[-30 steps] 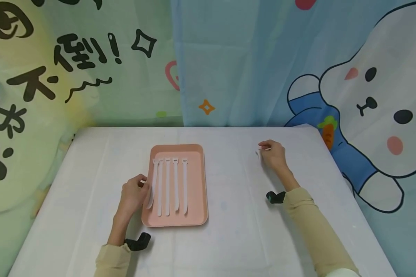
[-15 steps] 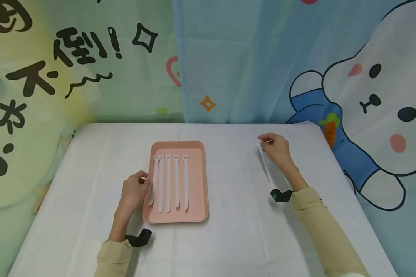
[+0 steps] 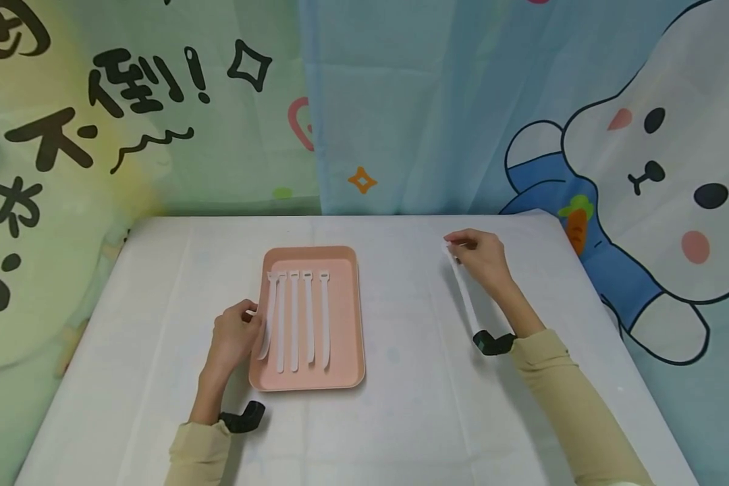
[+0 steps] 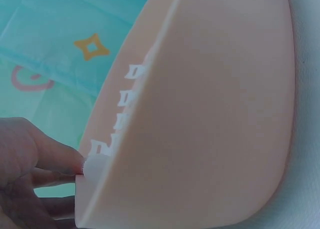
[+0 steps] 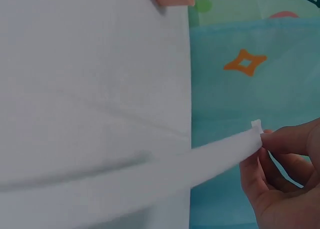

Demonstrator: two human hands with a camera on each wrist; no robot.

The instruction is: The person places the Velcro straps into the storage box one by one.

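My right hand [image 3: 478,255] pinches a thin white strap [image 3: 466,297], perhaps a cable tie, by its upper end. The strap slants down towards the wrist; in the right wrist view a small tab [image 5: 256,125] shows at the pinched end. On the left, my left hand [image 3: 233,334] grips the left rim of a pink tray [image 3: 347,324], thumb at the rim and other fingers partly hidden behind it. Several similar white straps [image 3: 294,320] lie side by side in the tray, slotted heads at the far end. The leftmost one bends towards the left hand.
A white cloth [image 3: 401,418] covers the table under the tray and both hands. Behind the table hangs a printed curtain [image 3: 401,108]. A black wrist mount [image 3: 243,417] is on the left wrist, another mount [image 3: 492,343] on the right.
The right hand has moved slightly away from me, and the strap in it now shows along its length, where before only its end showed. The left hand and tray hold their place.
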